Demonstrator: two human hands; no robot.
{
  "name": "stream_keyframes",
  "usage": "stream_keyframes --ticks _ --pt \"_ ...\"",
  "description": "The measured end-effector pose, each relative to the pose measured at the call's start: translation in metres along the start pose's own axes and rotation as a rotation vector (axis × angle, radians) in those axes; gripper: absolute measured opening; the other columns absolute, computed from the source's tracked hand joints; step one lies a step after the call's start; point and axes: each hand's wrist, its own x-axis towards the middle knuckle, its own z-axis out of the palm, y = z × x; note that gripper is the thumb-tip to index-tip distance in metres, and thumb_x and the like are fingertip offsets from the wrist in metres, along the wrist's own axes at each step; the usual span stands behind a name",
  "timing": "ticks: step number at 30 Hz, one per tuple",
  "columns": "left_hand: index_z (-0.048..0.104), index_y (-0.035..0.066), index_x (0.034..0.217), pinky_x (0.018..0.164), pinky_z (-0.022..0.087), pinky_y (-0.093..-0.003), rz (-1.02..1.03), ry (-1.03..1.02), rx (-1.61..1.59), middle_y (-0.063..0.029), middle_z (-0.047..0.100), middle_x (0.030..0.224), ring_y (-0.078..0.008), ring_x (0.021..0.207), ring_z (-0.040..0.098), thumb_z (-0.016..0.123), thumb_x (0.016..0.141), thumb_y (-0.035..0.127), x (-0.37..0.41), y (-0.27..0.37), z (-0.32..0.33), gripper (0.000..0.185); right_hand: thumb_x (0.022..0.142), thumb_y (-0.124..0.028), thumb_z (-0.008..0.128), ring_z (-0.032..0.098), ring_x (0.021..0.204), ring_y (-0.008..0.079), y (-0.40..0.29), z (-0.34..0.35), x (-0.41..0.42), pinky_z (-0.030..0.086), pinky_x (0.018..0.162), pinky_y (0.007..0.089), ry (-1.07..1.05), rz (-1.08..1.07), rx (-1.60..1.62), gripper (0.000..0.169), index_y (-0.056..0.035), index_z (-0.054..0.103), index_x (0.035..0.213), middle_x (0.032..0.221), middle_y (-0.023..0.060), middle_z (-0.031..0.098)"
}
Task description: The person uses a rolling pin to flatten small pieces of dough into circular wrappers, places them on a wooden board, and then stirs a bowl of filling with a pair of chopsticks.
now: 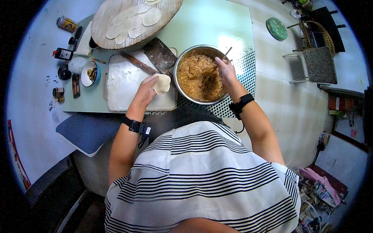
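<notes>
My left hand (146, 89) holds a round dough wrapper (161, 84) above the right part of a floured white board (125, 87). Wooden chopsticks (228, 52) are gripped in my right hand (226, 71), their lower ends in the brown filling (198, 70) of a steel bowl (175, 71). On the board lies a rolling pin (138, 62), and a dark cleaver (159, 54) rests at its upper right corner. Several flat dough wrappers (134, 21) overlap on a round wooden board (100, 32) at the top.
At the left of the table (96, 102) stand a blue-rimmed bowl (99, 76), a dark phone (75, 85), small jars (58, 92), a dark bottle (63, 54) and a can (67, 24). A green round stool (276, 28) and a chair (320, 65) stand at the right.
</notes>
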Motion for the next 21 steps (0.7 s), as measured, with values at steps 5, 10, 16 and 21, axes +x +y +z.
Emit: stream_keyframes --ticks 5,10,16,21 --pt "0.051 -0.002 0.118 0.08 0.054 -0.0355 -0.009 -0.015 0.059 -0.0123 0.062 0.11 -0.0221 0.095 0.064 0.052 0.094 0.015 0.006 -0.001 0.003 0.029 0.081 -0.03 0.073 0.053 0.066 0.013 -0.007 0.016 -0.026 0.044 0.064 0.0309 -0.27 -0.305 -0.411 0.031 0.0003 0.067 0.078 0.075 0.0055 0.057" --pt "0.053 -0.001 0.115 0.076 0.053 -0.0329 0.007 0.151 0.181 -0.01 0.062 0.106 -0.0197 0.091 0.064 0.057 0.09 0.014 0.021 -0.024 -0.045 0.029 0.085 -0.024 0.07 0.058 0.07 0.0134 -0.009 -0.005 -0.036 0.047 0.064 0.0296 -0.18 -0.279 -0.349 0.026 0.0015 0.066 0.08 0.076 0.0062 0.061" --pt "0.053 0.0 0.113 0.081 0.049 -0.0375 0.145 0.391 0.908 -0.0145 0.059 0.111 -0.0261 0.099 0.058 0.061 0.087 0.018 0.012 -0.029 -0.08 0.033 0.085 -0.016 0.068 0.062 0.081 0.0174 -0.044 -0.039 -0.05 0.051 0.072 0.0302 -0.19 -0.422 -0.433 0.019 0.0007 0.069 0.094 0.088 0.0104 0.066" --pt "0.051 0.003 0.116 0.094 0.038 -0.0451 0.667 0.417 1.576 -0.0207 0.053 0.117 -0.036 0.113 0.046 0.063 0.084 0.024 0.012 -0.02 -0.022 0.04 0.081 -0.016 0.072 0.063 0.08 0.0208 -0.013 -0.021 -0.044 0.05 0.072 0.0331 -0.17 -0.564 -0.607 0.017 -0.0011 0.07 0.088 0.085 0.0107 0.066"
